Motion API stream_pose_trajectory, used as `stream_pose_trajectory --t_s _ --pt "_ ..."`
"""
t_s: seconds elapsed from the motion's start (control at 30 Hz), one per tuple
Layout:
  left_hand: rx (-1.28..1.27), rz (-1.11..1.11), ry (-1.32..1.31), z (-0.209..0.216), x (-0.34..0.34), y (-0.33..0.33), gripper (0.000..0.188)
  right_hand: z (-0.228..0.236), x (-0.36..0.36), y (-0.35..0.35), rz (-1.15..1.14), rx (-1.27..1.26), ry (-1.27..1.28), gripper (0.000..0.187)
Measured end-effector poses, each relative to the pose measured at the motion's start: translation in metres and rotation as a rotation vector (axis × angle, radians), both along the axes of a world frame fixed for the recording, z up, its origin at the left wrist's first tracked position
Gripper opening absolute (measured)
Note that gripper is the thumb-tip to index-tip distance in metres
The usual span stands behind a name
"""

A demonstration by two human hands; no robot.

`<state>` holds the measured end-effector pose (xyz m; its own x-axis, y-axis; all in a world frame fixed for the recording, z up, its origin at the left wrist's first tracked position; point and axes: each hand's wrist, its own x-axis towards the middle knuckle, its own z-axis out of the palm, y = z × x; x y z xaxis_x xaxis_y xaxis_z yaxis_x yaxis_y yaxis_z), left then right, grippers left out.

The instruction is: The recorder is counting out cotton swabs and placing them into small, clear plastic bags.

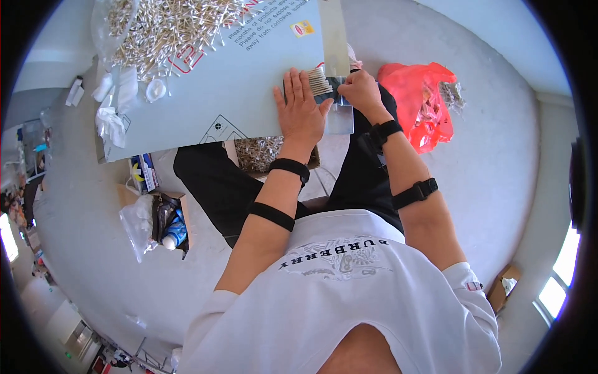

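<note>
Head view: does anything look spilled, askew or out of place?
Yes, mildly. Loose cotton swabs lie jumbled at the far left of the tabletop, with strays around the edge, unlike the neat row of swabs beside the left hand. A red plastic bag also slumps untidily at right.

Operating remotely, I look through the left of 2 fisheye cameras worn on a person's head, facing steeply down: the white shirt (349, 299) sits nearest, the left hand (301, 111) and right hand (362, 92) lie farther off at the pale board (199, 100), and the floor (492, 168) curves around. Far left seems too blurred to read.
</note>
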<state>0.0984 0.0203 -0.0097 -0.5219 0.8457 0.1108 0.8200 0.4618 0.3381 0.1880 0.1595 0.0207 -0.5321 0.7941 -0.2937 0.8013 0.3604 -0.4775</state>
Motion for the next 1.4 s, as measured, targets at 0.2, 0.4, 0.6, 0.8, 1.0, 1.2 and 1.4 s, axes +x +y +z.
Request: stream_pose_trajectory --t_s 0.2,0.4,0.6,0.8,1.0,1.2,1.4 --pt "0.050 -0.070 -0.001 0.000 0.007 0.001 0.081 -0.012 0.008 0.002 -0.073 -0.122 0.233 0.022" --pt "0.038 -0.140 0.002 0.000 0.010 -0.010 0.078 -0.007 0.006 0.000 -0.060 -0.052 0.175 0.023" --pt "0.077 -0.216 0.026 0.000 0.004 -0.010 0.077 0.002 0.001 -0.002 0.042 0.031 0.100 0.023" --pt "0.095 -0.285 -0.036 0.003 0.010 0.003 0.077 0.004 -0.001 -0.006 0.079 0.078 0.042 0.021" --pt "0.515 -0.206 -0.432 0.000 -0.003 0.004 0.068 -0.010 0.042 -0.040 -0.715 0.075 0.930 0.018" --pt "0.751 -0.063 -0.980 0.008 0.003 0.019 0.063 -0.044 0.042 -0.047 -1.113 -0.914 1.308 0.027" --pt "0.829 -0.045 -1.119 0.009 0.012 0.037 0.068 -0.058 0.034 -0.032 -0.995 -1.052 1.436 0.019"
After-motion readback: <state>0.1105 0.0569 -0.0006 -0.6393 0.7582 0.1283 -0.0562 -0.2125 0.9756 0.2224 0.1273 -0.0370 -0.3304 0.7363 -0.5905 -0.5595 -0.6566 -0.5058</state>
